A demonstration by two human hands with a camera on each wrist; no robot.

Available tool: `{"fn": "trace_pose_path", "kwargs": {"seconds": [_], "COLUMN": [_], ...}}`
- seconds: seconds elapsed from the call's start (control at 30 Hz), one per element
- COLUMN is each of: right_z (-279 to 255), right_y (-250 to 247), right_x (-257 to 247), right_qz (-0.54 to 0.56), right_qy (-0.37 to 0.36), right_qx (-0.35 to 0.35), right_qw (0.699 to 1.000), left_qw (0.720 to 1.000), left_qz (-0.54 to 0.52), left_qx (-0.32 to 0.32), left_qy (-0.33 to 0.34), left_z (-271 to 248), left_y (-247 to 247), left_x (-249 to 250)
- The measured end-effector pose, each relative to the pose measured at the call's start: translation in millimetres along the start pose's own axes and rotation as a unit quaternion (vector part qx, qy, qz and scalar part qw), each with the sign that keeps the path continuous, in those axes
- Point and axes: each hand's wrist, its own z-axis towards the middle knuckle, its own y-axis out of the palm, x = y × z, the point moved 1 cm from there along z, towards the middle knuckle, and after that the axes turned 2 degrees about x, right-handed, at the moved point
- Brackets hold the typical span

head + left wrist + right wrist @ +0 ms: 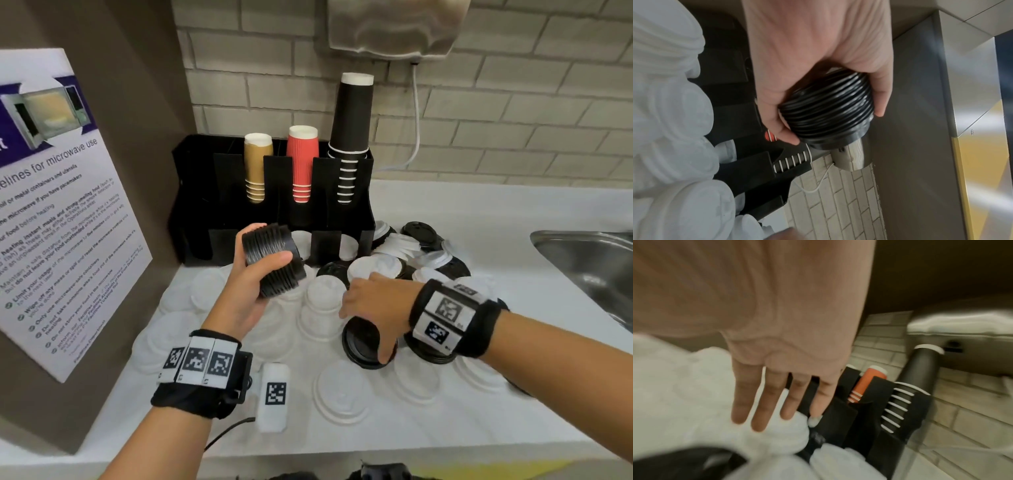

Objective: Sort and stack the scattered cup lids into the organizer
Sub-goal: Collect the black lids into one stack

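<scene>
My left hand (269,246) grips a tilted stack of black lids (274,263) just in front of the black organizer (195,192); the left wrist view shows thumb and fingers curled round that stack (826,112). My right hand (364,325) hovers palm down, fingers straight (760,402), over white lid stacks (323,301), its thumb over a black lid (359,349) on the counter. I cannot tell whether it touches either. White lids (342,390) and black lids (421,233) lie scattered on the white counter. Two lower organizer slots hold white lids (303,241).
Tan cups (257,164), red cups (303,161) and black cups (352,137) stand upside down in the organizer's upper slots. A steel sink (589,267) lies at the right, a microwave notice (61,205) leans at the left. A white tagged block (274,397) sits near the counter's front edge.
</scene>
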Motion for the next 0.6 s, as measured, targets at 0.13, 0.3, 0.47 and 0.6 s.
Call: {"fn": "trace_pose_path", "kwargs": {"seconds": [0.13,0.3,0.47,0.6], "right_z": [8,14,11,9], "right_y": [19,28,19,6], "right_x": [-9,-7,7,17], "right_qz": [-0.111,-0.121,0.067,0.315], "right_qy": [-0.012,-0.009,0.028,0.053], "right_qx": [0.002,0.031,0.127,0.196], "right_qw": [0.994,0.992,0.989,0.927], "left_qw": [1.0,1.0,1.0,0.999], "left_qz": [-0.003,0.006,0.009,0.013], "left_qx": [0.007,0.009,0.025,0.043], "left_qy": [0.002,0.011,0.011,0.011], "left_z": [-3,-3,0,0], "left_y": [-4,-5,-5,-4], "left_x": [-5,-4,-4,-8]}}
